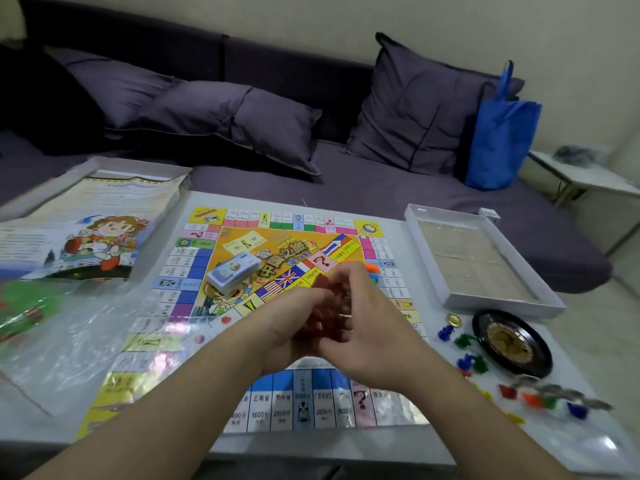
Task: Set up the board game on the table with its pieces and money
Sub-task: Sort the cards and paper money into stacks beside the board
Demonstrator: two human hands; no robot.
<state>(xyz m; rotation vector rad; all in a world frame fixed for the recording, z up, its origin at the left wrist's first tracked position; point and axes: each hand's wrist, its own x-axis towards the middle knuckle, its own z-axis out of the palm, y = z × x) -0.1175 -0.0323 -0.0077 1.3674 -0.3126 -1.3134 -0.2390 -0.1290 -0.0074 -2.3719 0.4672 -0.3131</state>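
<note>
The colourful game board [194, 292] lies flat in the middle of the white table. Over its centre, my left hand [291, 320] and my right hand [367, 327] together hold a cluster of dark red plastic pieces [325, 313], fingers curled around it. A wrapped stack of play money [233, 271] lies on the board just left of my hands. Orange and blue pieces [372, 270] peek out behind my right hand.
Small coloured pawns [464, 344], a black roulette wheel [510, 342] and a gold coin [453, 319] lie right of the board. The white box tray [433, 258] sits at right, the box lid with rule sheet [86, 233] and a plastic bag [69, 341] at left. A sofa lies behind.
</note>
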